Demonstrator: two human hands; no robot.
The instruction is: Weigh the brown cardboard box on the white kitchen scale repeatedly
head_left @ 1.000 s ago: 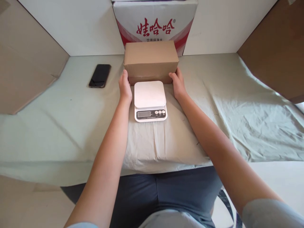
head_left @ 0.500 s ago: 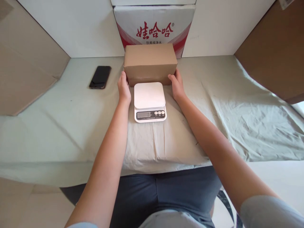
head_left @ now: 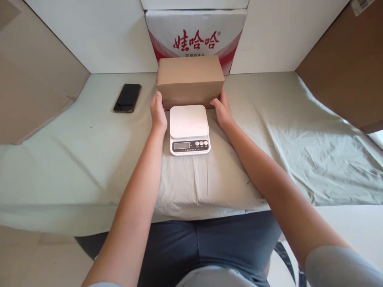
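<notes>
A plain brown cardboard box [head_left: 190,71] stands at the back of the cloth-covered surface, closed on top. My left hand [head_left: 158,111] grips its left end, thumb toward me and the other fingers mostly hidden. At the right end, my right hand [head_left: 222,108] holds the box, its thumb on the front face and its fingers behind the corner. Just in front of the box and between my wrists lies a white digital kitchen scale [head_left: 189,122]. Its platform bears nothing, and I cannot read its small display.
A black smartphone [head_left: 127,98] lies on the pale green cloth [head_left: 89,167], left of the box. Behind stands a white and red printed carton [head_left: 196,26]. Large cardboard panels rise at the left [head_left: 38,79] and right [head_left: 344,67].
The whole view has shifted slightly. My right thumb sits a little lower on the box's front; both hands keep hold of the box, which stays behind the scale.
</notes>
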